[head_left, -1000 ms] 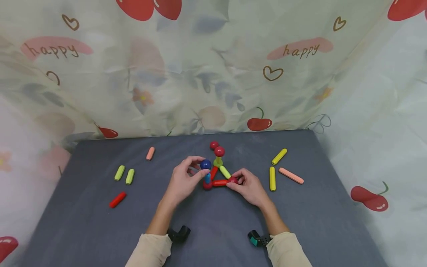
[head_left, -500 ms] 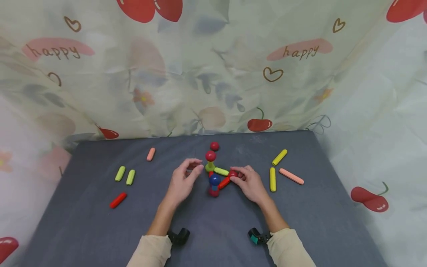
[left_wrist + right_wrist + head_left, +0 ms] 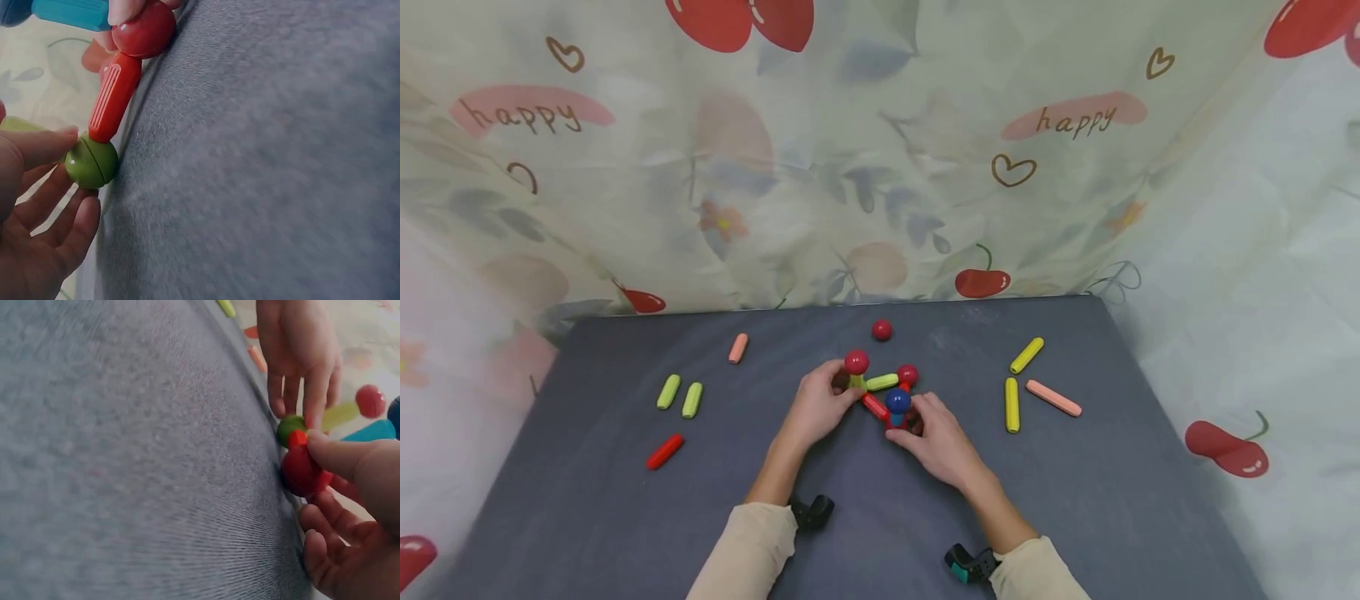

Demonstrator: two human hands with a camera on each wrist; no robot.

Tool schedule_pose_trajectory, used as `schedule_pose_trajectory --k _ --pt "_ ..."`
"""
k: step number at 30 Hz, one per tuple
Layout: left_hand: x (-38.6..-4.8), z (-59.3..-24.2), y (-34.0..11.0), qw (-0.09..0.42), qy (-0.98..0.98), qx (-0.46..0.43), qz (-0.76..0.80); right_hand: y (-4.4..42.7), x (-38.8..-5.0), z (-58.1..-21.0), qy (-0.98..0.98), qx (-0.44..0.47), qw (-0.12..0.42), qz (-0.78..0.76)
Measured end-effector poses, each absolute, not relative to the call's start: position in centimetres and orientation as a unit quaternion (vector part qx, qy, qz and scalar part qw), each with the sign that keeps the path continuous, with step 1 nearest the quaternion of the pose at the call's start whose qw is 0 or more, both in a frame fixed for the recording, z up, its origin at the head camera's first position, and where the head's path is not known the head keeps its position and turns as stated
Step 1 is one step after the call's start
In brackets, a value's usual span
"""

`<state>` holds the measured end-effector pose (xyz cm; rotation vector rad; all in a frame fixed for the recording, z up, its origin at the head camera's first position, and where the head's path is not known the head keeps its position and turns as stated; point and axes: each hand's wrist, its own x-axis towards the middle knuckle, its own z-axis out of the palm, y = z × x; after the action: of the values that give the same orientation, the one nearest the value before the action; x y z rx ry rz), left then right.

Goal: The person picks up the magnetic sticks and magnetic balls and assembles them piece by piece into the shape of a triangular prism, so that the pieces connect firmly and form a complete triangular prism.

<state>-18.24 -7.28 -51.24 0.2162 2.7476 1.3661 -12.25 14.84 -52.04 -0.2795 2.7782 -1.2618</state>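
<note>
In the head view a triangle of rods and balls lies mid-table. My left hand (image 3: 822,404) pinches its green ball (image 3: 92,164) at the left corner. A short yellow-green rod stands up from that ball, topped by a red ball (image 3: 856,362). At the front corner my right hand (image 3: 943,442) grips another red ball (image 3: 301,472); an upright blue rod (image 3: 72,14) rises from it to a blue ball (image 3: 898,401). A red rod (image 3: 114,100) joins the two held balls. Toward the back, a lime rod (image 3: 882,382) reaches a third red ball (image 3: 907,374).
A loose red ball (image 3: 882,330) sits behind the triangle. To the left lie two lime rods (image 3: 668,392), a red rod (image 3: 665,452) and a pink rod (image 3: 738,348). Two yellow rods (image 3: 1012,406) and a longer pink rod (image 3: 1054,398) lie right. A printed curtain (image 3: 820,208) hangs behind the table.
The triangle has turned counterclockwise, seen from above. My left hand has let go of the blue part and taken the green ball. My right hand has changed from one red ball to another.
</note>
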Motion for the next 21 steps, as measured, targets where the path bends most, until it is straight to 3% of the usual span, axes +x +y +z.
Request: schedule_pose_trajectory --k 8,13,21 --pt "-16.8 -51.4 -7.7 0.03 0.906 0.048 0.42 15.4 -14.6 -52.2 0.919 -0.083 -0.064 -0.379" --pt "-16.5 -51.4 -7.2 0.026 0.908 0.015 0.418 15.8 -15.2 -51.8 0.939 -0.08 -0.062 -0.329" --pt "-16.4 -51.5 -7.0 0.015 0.903 -0.004 0.429 19.9 -12.8 -51.2 0.974 -0.034 -0.067 -0.212"
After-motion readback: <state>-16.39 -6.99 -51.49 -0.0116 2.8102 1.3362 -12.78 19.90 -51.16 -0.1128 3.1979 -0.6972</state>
